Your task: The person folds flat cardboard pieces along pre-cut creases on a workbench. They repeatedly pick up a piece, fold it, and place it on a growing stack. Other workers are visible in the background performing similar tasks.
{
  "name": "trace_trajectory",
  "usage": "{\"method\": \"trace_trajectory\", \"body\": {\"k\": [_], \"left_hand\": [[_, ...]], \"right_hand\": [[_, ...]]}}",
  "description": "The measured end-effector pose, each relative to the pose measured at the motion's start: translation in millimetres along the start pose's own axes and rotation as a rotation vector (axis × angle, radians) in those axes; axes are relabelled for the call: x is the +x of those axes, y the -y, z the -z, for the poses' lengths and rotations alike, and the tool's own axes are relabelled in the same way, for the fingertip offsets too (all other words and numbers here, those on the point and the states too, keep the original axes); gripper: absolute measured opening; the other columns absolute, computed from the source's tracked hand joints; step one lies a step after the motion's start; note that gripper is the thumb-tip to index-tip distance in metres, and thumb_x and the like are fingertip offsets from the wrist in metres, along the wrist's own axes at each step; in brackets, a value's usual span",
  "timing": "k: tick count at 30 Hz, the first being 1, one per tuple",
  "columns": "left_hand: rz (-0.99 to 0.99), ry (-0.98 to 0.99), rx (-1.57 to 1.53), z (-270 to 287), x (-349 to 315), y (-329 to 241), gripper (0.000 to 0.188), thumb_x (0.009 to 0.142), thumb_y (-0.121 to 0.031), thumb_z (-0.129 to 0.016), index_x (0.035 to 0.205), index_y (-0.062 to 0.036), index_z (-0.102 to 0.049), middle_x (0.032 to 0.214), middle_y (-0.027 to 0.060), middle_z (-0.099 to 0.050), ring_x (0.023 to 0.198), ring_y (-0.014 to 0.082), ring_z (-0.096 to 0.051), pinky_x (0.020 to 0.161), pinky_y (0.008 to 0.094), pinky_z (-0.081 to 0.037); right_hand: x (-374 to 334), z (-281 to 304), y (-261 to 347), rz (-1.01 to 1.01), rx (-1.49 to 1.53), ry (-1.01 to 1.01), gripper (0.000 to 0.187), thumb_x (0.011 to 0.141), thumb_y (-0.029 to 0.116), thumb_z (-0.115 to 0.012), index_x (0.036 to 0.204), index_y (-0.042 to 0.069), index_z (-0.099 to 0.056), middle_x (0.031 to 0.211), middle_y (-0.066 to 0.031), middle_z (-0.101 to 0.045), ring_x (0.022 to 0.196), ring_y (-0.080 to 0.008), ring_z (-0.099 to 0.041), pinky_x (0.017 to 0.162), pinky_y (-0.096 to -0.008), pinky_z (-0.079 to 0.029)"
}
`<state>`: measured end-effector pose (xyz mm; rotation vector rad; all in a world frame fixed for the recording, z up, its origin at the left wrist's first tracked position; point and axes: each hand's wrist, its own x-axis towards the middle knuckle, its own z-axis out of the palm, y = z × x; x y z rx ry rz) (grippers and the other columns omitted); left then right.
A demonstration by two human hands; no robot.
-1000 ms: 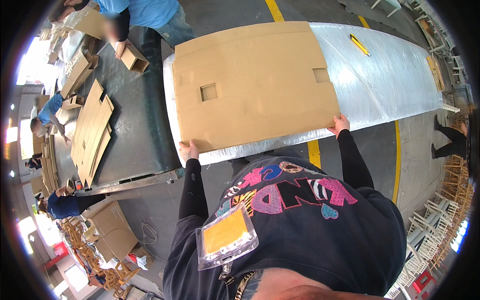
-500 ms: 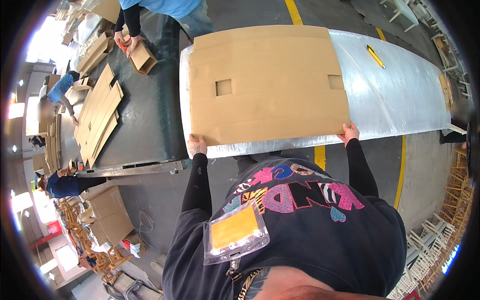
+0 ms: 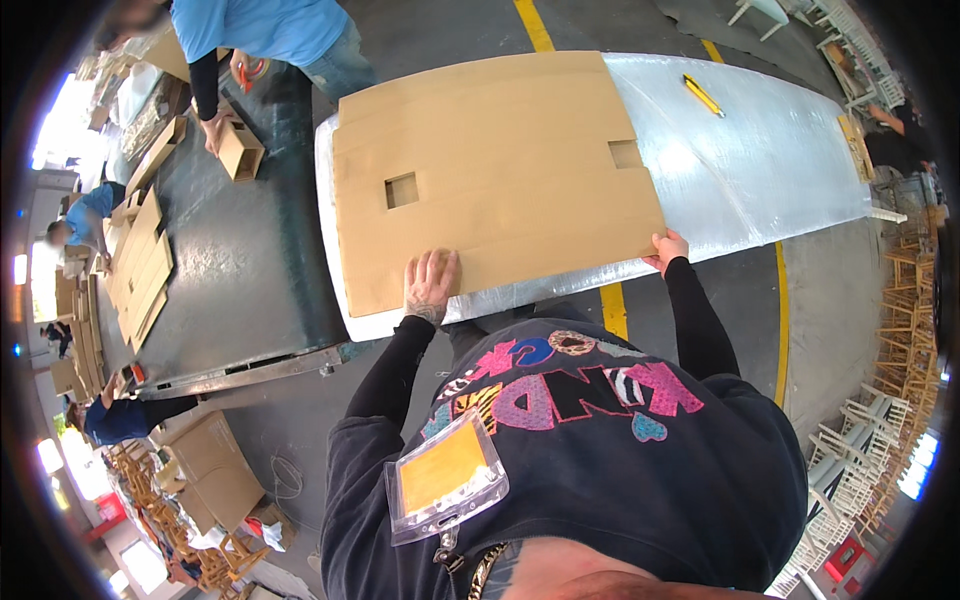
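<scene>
A large flat cardboard sheet (image 3: 500,130) with two small rectangular cutouts lies on a long table covered in shiny silver wrap (image 3: 740,180). My left hand (image 3: 432,283) rests flat on the sheet near its front edge, fingers stretched out. At the sheet's front right corner, my right hand (image 3: 668,250) pinches the edge, thumb on top. A yellow utility knife (image 3: 703,95) lies on the silver wrap beyond the sheet's right side, apart from both hands.
To the left is a dark-topped table (image 3: 250,230) with stacked cardboard pieces (image 3: 145,270). A co-worker in a light blue shirt (image 3: 265,30) handles a folded cardboard box (image 3: 240,150) there. White chairs (image 3: 850,470) stand at the lower right; a large carton (image 3: 212,470) sits at the lower left.
My left hand has left the sheet's front left corner and moved right, now flat on top. My right hand keeps the right corner. The co-worker's hands have come apart.
</scene>
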<state>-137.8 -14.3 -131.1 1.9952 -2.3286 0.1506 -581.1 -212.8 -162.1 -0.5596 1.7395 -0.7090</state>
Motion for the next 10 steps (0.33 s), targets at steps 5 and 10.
{"method": "trace_trajectory", "body": {"k": [5,10], "left_hand": [[-0.048,-0.143,0.029,-14,17,-12,0.053,0.09,-0.017,-0.052,0.142,-0.0106,-0.049,0.12,0.0149,-0.056,0.114,0.032,-0.054,0.1,0.0574,-0.041],[-0.008,-0.082,0.079,-14,9,-4,0.053,0.09,-0.017,-0.052,0.143,-0.011,-0.049,0.121,0.015,-0.056,0.113,0.0319,-0.054,0.103,0.0586,-0.039]], "right_hand": [[-16,26,-3,0.544,-0.944,-0.472,0.074,0.086,0.033,-0.073,0.149,0.011,-0.04,0.14,-0.0261,-0.045,0.128,-0.0424,-0.047,0.098,-0.0641,-0.043],[-112,-46,4,1.132,-1.494,0.289,0.105,0.075,0.053,-0.077,0.158,0.024,-0.02,0.16,-0.0171,-0.018,0.149,-0.0439,-0.011,0.116,-0.0685,-0.007]]}}
